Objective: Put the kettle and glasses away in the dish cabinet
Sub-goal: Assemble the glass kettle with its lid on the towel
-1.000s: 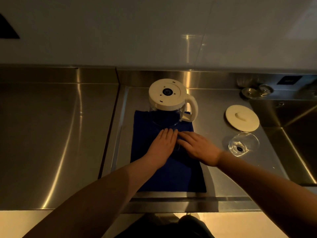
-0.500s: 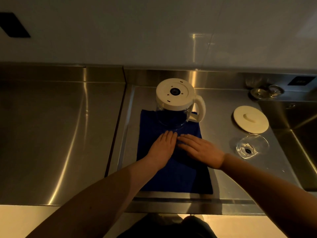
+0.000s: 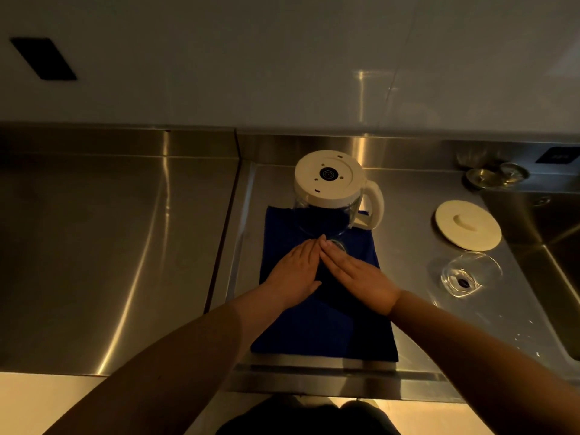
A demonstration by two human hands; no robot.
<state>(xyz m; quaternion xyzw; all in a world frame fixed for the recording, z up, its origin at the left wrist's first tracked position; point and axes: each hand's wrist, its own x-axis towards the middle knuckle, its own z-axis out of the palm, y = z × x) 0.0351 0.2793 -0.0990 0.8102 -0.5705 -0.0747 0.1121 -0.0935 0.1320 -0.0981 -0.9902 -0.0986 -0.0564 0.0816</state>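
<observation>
A glass kettle [image 3: 329,196] with a cream base stands upside down on the far end of a blue cloth [image 3: 323,328]. Its cream handle points right. My left hand [image 3: 292,271] and my right hand [image 3: 357,277] lie flat on the cloth just in front of the kettle, fingers straight, fingertips meeting. Neither holds anything. A small clear glass [image 3: 337,244] seems to stand right at my fingertips, partly hidden. The kettle's round cream lid [image 3: 467,224] lies on the steel counter to the right. In front of the lid a clear glass [image 3: 467,274] lies on the counter.
The steel counter [image 3: 110,246] stretches to the left. A sink basin [image 3: 549,246] drops away at the right edge. More glassware [image 3: 496,175] stands at the back right by the wall. Water drops [image 3: 521,337] dot the counter near the front right.
Both hands have slid a little forward on the cloth toward the kettle, and their fingertips now meet. The view has shifted slightly left.
</observation>
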